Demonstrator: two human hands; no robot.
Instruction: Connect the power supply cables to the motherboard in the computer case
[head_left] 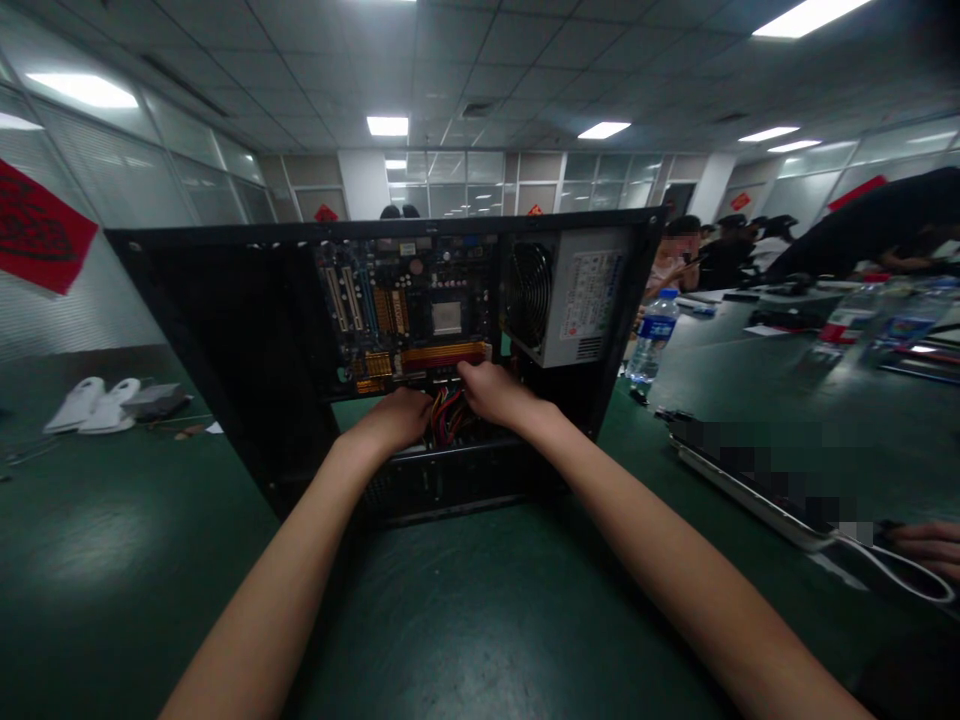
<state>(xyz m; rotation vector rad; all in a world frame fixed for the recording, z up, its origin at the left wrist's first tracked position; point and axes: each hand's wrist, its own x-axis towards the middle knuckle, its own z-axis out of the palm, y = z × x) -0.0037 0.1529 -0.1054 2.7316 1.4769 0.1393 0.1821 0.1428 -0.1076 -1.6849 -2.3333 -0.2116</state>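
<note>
A black computer case [225,300] stands on the table with its open side facing me. Inside it are a motherboard [450,280] and, at the upper right, a grey power supply [589,310] with a black fan. Red, yellow and black power cables [448,415] bunch up below the motherboard's lower edge. My left hand [401,415] is closed at the left side of these cables. From the right, my right hand [495,393] is closed on the cables, just under the memory slots [442,353]. My fingertips are partly hidden, so the exact grip is unclear.
The green table [450,610] extends all around. White objects [94,405] and a grey block [156,400] lie to the left. At right are a water bottle [654,338], a long flat device [750,480] with a white cable and another person's hand [930,548]. People sit farther back.
</note>
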